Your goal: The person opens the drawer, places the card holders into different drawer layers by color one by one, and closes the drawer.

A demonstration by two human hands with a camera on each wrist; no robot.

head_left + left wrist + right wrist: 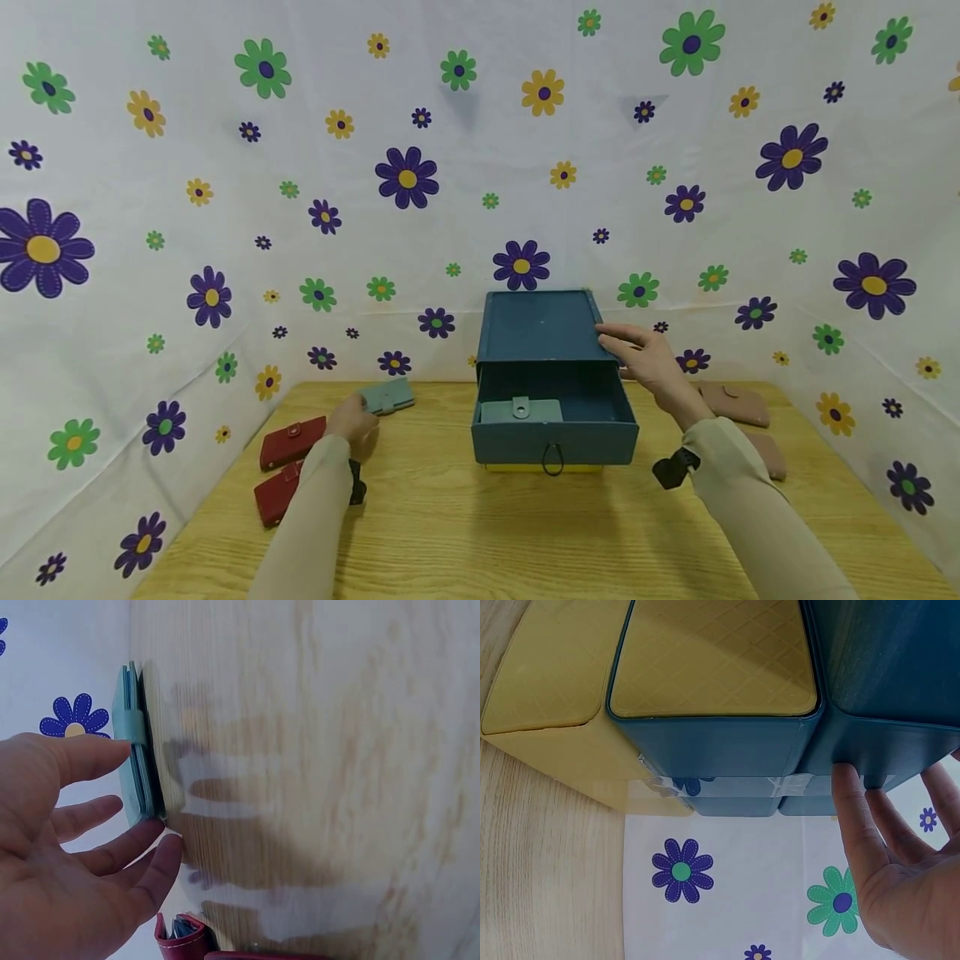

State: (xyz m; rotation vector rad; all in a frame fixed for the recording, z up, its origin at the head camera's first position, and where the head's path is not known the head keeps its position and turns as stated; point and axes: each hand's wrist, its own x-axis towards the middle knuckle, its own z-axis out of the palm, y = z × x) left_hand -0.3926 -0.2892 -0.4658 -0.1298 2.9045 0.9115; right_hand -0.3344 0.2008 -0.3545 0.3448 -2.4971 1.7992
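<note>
The left hand (75, 862) is at the far left of the surface (420, 533), fingers spread and loosely bent, with the thumb beside the strap of a green wallet (390, 396). It has no grip on the wallet; whether thumb or fingertips touch it, I cannot tell. The wallet lies near the back edge, well apart from the blue chest (542, 323) and to its left.

The right hand (648, 358) is open too, fingers extended and apart, its fingertips at the right side of the chest near the top. In the right wrist view one finger rests against the blue wall. That view also shows yellow panels (712, 660) on the lower tiers and clear tape (735, 787) across them.

The chest's top drawer (555, 443) is pulled out towards the person, and a black loop (544, 457) hangs from its front. Inside lies a second green wallet (543, 412) with a snap tab, just behind the drawer front.

Two red wallets (293, 443) lie near the left forearm, one nearer the person than the other. Two pink wallets (735, 405) lie on the right, partly behind the right arm. A flowered cloth (480, 133) hangs behind and along both sides.
</note>
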